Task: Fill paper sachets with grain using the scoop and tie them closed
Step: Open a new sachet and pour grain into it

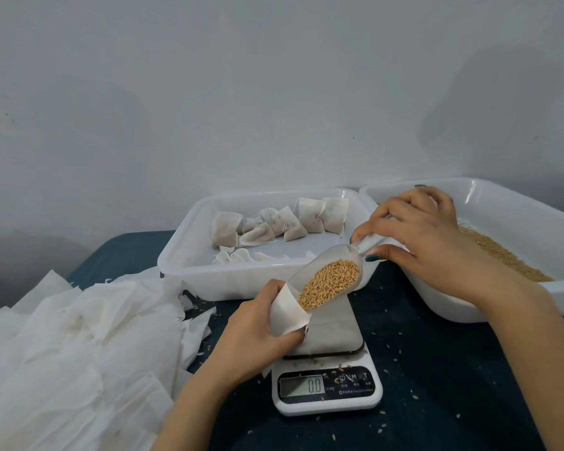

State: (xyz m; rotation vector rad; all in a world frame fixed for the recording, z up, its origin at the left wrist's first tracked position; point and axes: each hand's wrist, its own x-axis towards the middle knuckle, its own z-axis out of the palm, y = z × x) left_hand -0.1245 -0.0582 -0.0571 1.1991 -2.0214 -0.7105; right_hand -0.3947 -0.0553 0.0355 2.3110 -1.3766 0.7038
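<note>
Digital scale (326, 390) reading 0.0, dark blue tablecloth (437, 369), grey wall (274, 92)

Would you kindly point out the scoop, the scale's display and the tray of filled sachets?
scoop (318, 265): head view, clear bowl wall.
scale display (302, 386): head view, screen centre.
tray of filled sachets (241, 281): head view, front wall.

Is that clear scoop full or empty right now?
Loaded, not empty: grain lies heaped along the scoop, which the right hand tilts into the open sachet in the left hand.
</note>
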